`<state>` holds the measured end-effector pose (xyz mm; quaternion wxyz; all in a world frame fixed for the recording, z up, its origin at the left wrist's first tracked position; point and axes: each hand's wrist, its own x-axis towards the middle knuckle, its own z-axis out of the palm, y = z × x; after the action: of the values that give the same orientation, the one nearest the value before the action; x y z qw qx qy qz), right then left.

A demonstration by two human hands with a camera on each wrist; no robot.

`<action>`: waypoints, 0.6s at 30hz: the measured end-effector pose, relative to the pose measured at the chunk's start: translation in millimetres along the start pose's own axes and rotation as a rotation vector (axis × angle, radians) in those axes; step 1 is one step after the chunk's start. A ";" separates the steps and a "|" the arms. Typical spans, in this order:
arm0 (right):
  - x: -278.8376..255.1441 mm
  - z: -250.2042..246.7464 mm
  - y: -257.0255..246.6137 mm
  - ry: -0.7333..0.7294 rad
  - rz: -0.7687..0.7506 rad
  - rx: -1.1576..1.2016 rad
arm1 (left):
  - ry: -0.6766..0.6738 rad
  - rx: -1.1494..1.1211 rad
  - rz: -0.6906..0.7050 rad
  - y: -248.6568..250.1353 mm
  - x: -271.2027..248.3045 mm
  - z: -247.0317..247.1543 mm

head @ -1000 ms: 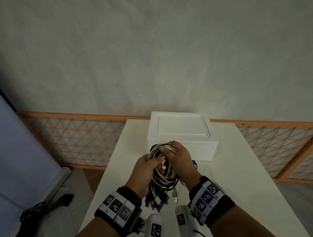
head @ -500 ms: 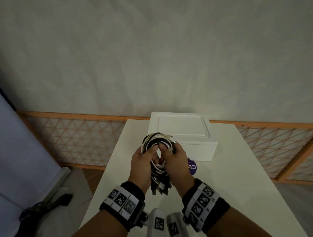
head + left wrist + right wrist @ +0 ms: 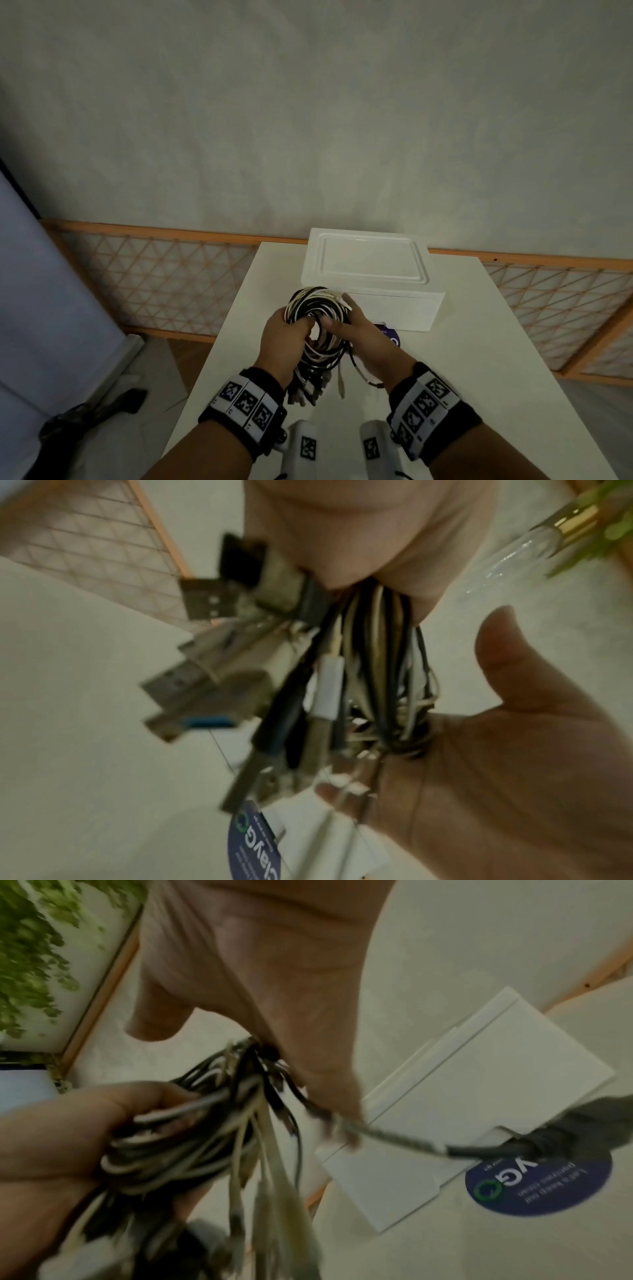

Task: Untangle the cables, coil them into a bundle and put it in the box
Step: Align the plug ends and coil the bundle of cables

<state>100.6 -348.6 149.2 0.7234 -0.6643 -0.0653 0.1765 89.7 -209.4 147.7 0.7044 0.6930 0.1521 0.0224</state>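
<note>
At the centre of the head view, the left hand (image 3: 284, 337) curls tight round a coil of black and white cables (image 3: 317, 308), plugs dangling below. The right hand (image 3: 359, 337) cups the coil's other side, fingers fairly straight. Just above them the white box (image 3: 370, 270) sits closed on the table (image 3: 479, 359), contents hidden.

Dim, flat light; wrist views motion-blurred
</note>
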 end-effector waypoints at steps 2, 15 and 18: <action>5.3 -7.4 -0.7 0.238 0.025 -0.262 | -0.009 0.102 0.048 0.1 4.0 -3.6; 13.5 -0.4 -9.8 0.196 -0.463 -0.551 | -0.338 0.411 0.316 25.2 -8.9 -10.7; 10.7 1.9 -6.2 0.241 -0.380 -0.203 | -0.272 0.300 0.320 25.5 -6.5 -14.8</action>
<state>111.0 -343.5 154.0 0.6758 -0.7255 -0.1196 -0.0506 84.4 -195.6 174.0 0.5951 0.8016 -0.0543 0.0172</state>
